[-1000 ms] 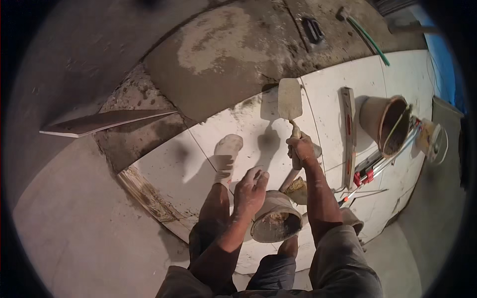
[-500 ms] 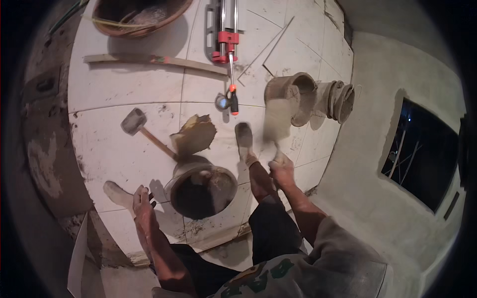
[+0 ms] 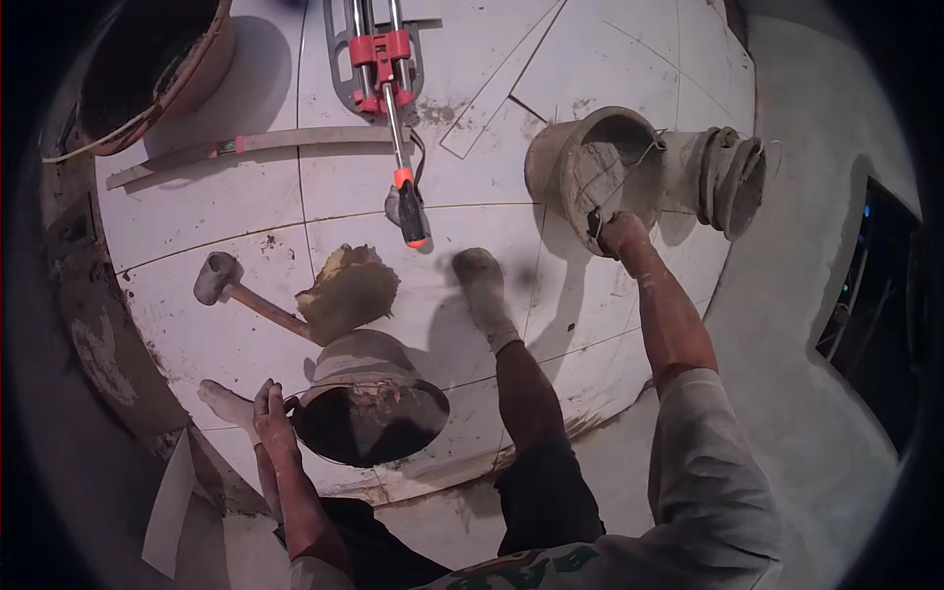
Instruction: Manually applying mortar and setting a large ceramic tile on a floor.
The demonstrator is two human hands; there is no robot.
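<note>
My right hand [image 3: 623,235] is closed around the handle of a trowel. Its broad, mortar-smeared blade [image 3: 596,175] is inside the mouth of a tilted grey bucket [image 3: 551,165] with a wire handle. Beside the left rim of a second bucket [image 3: 356,356], dark inside, my left hand [image 3: 273,413] hangs with its fingers mostly stretched out. A small dark piece shows by those fingers; whether they touch it I cannot tell. Behind this bucket lie a yellowish ragged sponge-like lump [image 3: 349,287] and a mallet [image 3: 220,278] with a wooden handle.
Large pale tiles [image 3: 433,324] cover the floor, where my feet stand. A tile cutter [image 3: 382,49] with red parts lies ahead, near a long straight bar [image 3: 265,141]. A big tub [image 3: 202,74] stands far left. Stacked buckets [image 3: 733,182] lie right, near the wall [image 3: 816,128].
My right hand has carried the trowel forward and right, into the tilted bucket. My left hand stays low beside the dark bucket. The whole view has shifted.
</note>
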